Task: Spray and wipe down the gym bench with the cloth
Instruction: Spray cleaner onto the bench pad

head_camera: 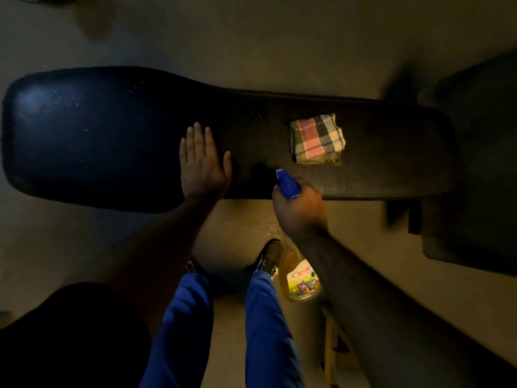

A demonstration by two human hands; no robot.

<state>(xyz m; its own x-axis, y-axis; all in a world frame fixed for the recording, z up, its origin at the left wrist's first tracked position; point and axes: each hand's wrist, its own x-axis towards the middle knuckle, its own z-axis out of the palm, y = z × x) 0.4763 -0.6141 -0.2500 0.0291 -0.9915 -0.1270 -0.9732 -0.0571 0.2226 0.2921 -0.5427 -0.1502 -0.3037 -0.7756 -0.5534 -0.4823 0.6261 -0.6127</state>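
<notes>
Gripping the spray bottle (300, 271) by its neck, my right hand (300, 212) is clamped around it just below the blue trigger head (288, 184), whose nozzle points up and left toward the bench (112, 130). Amber liquid fills the clear body, which hangs below my wrist over the floor, its long axis slanting from the nozzle down toward my right shoe (270, 257). My forearm cuts off part of the label; only "Clea" reads clearly. My left hand (202, 161) lies flat on the pad, fingers spread and apart, holding nothing. Just beyond the nozzle, the folded cloth (317, 138) rests on the narrower right part of the bench, checked in pink, black and cream. Black padding runs left to right, wider and glossy at the left end. Dim light hides the bench frame and the dark shapes at far right.
</notes>
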